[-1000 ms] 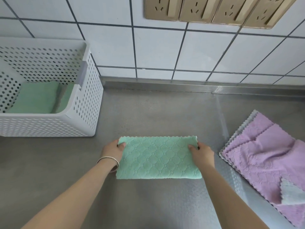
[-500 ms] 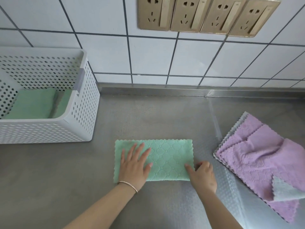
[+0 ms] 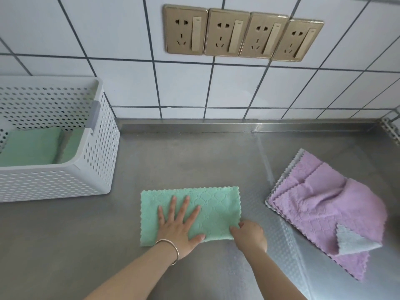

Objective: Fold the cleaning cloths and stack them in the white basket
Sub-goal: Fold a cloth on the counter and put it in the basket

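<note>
Now the left hand is lying flat, fingers spread, palm pressing down on the left half of a green cloth that is resting as a folded rectangle on the steel counter. The right hand is pinching the cloth's near right corner, thumb and fingers closed on the scalloped edge (the fingertips themselves are hidden under the knuckles). A thin metal bangle is sitting on the left wrist.

Off to the left, well apart from the cloth, the white basket is standing against the tiled wall, and folded green cloths are lying inside it on its floor. To the right, a pile of purple cloths is lying on the counter, its top one rumpled and one near corner turned over to show a pale blue-grey underside. Four gold wall sockets are sitting in a row on the tiles above.
</note>
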